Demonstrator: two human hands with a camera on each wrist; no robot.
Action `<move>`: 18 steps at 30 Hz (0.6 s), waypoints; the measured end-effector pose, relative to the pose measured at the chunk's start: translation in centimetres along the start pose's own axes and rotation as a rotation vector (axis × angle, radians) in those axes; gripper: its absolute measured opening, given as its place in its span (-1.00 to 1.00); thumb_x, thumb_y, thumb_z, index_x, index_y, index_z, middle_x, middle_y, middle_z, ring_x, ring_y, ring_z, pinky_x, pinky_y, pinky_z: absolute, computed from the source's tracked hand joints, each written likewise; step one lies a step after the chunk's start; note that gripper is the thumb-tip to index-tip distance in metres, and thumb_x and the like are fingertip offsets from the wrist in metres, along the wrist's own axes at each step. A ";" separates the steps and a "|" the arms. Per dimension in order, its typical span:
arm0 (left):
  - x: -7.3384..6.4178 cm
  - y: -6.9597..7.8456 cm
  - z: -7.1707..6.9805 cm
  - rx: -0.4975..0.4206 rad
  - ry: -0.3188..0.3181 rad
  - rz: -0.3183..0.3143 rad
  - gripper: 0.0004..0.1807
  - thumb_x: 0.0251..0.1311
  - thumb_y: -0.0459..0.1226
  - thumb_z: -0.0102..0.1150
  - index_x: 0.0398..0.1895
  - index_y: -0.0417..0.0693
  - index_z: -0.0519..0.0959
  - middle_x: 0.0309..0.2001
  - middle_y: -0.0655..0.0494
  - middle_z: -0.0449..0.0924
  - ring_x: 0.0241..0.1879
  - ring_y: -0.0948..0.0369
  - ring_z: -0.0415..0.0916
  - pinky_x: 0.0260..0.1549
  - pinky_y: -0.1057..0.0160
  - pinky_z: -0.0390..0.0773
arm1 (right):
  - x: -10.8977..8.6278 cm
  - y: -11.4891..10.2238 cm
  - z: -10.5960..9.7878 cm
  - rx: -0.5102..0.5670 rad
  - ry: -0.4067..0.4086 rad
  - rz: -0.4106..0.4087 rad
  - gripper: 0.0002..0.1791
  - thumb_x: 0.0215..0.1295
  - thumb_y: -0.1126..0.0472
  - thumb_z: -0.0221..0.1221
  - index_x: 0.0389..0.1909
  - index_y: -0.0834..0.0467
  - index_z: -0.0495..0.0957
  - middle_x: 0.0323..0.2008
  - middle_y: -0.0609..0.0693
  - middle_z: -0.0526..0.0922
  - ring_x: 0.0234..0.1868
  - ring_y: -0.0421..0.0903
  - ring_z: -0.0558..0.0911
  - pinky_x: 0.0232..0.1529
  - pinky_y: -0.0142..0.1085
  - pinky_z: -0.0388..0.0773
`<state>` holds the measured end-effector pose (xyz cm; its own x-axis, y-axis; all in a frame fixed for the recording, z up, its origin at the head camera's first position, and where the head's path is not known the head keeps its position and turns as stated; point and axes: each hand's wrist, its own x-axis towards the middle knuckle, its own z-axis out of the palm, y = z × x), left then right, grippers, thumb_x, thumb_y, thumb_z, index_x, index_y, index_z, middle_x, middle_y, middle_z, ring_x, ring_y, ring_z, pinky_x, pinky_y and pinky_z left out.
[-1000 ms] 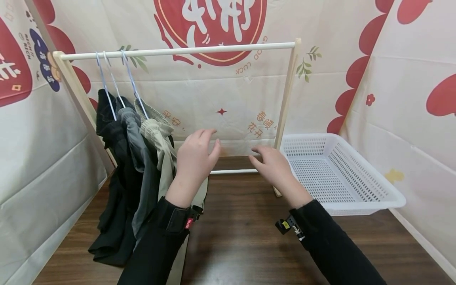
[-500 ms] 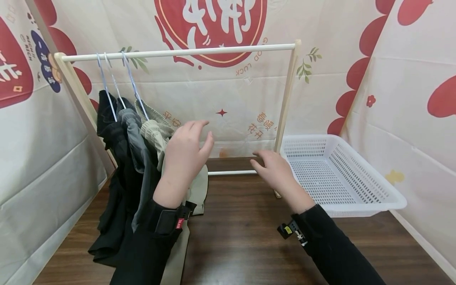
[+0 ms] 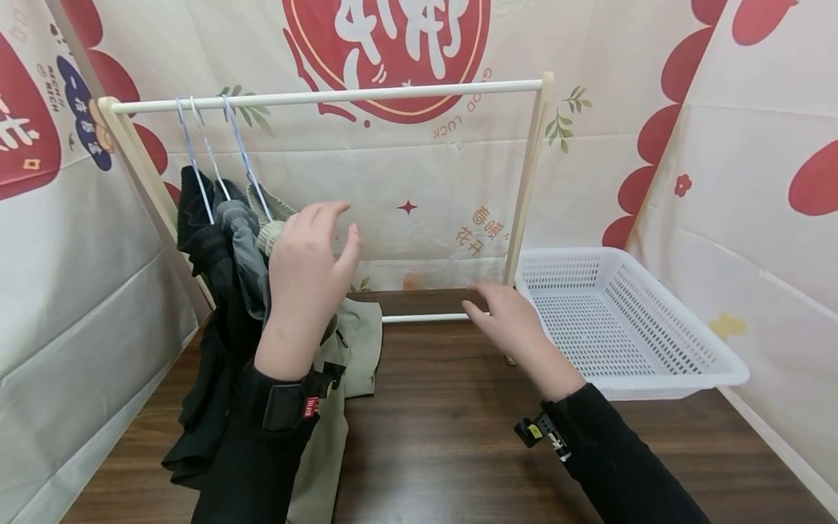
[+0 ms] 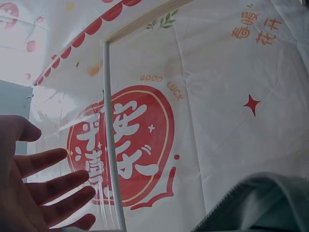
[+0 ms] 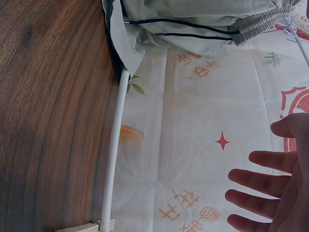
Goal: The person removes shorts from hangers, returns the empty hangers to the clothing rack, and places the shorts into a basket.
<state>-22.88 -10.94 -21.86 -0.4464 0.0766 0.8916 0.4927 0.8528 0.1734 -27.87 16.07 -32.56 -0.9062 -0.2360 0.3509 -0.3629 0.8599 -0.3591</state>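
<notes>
My left hand (image 3: 308, 280), fingers relaxed and slightly bent, is in front of the light grey-green trousers (image 3: 361, 342), overlapping them in the head view. It holds nothing; the left wrist view shows its fingers spread. Those trousers hang from a blue hanger (image 3: 247, 164) on the rack's white top rail (image 3: 393, 92). Beside them hang grey trousers (image 3: 241, 247) and black trousers (image 3: 219, 291), partly hidden by my left hand and sleeve. My right hand (image 3: 507, 316) hovers near the rack's right post, fingers apart with nothing in them, as the right wrist view also shows.
A white perforated basket (image 3: 681, 320) stands on the right of the brown wooden table (image 3: 445, 437). The rack's right post (image 3: 526, 182) rises between it and the clothes. A low white bar (image 3: 419, 318) runs along the rack's base. Printed cloth walls (image 3: 419, 175) enclose the back and sides.
My left hand has moved left and slightly up, now in front of the light trousers' upper part. My right hand has sunk slightly. The hanging clothes look unmoved.
</notes>
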 end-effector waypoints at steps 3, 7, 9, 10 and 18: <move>0.1 -0.5 -0.2 0.000 0.026 -0.024 -0.68 0.30 -0.23 0.07 0.00 -0.21 0.62 -0.01 -0.12 0.60 -0.04 -0.09 0.50 0.00 -0.03 0.44 | -0.1 0.0 0.1 0.001 0.004 -0.007 -0.48 0.41 -0.07 0.04 0.19 0.20 0.51 0.15 0.17 0.56 0.19 0.14 0.49 0.17 0.03 0.38; 0.2 -1.2 -0.3 0.012 0.076 -0.070 -0.69 0.27 -0.26 0.09 -0.01 -0.23 0.63 0.05 -0.16 0.56 0.04 -0.13 0.46 0.05 -0.08 0.42 | -0.3 0.1 0.4 0.006 0.008 -0.014 -0.50 0.40 -0.05 0.06 0.17 0.22 0.53 0.16 0.18 0.55 0.22 0.15 0.47 0.19 0.04 0.35; 0.2 -1.6 -0.3 0.017 0.098 -0.095 -0.69 0.26 -0.27 0.09 -0.02 -0.23 0.63 0.07 -0.18 0.54 0.08 -0.15 0.44 0.06 -0.11 0.40 | -0.4 0.1 0.5 0.006 0.004 -0.014 -0.50 0.40 -0.05 0.07 0.16 0.21 0.53 0.17 0.19 0.54 0.25 0.16 0.44 0.22 0.05 0.32; 0.2 -1.7 -0.3 0.018 0.105 -0.109 -0.70 0.26 -0.27 0.09 -0.02 -0.23 0.63 0.09 -0.19 0.53 0.09 -0.16 0.43 0.07 -0.11 0.40 | -0.5 0.2 0.6 0.007 0.001 -0.012 -0.50 0.41 -0.05 0.07 0.17 0.21 0.53 0.19 0.20 0.53 0.27 0.17 0.42 0.23 0.05 0.31; 0.2 -2.7 -0.4 0.001 0.084 -0.255 -0.53 0.31 -0.19 0.08 0.24 -0.19 0.45 0.32 -0.18 0.27 0.21 -0.12 0.27 0.13 -0.11 0.33 | -0.8 -0.1 0.7 0.005 -0.009 -0.001 -0.50 0.42 -0.06 0.05 0.18 0.19 0.53 0.22 0.20 0.50 0.33 0.19 0.35 0.26 0.07 0.27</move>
<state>-23.99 -13.43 -22.02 -0.4925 -0.1835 0.8508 0.3714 0.8397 0.3961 -27.29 15.86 -33.37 -0.9077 -0.2412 0.3435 -0.3652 0.8571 -0.3632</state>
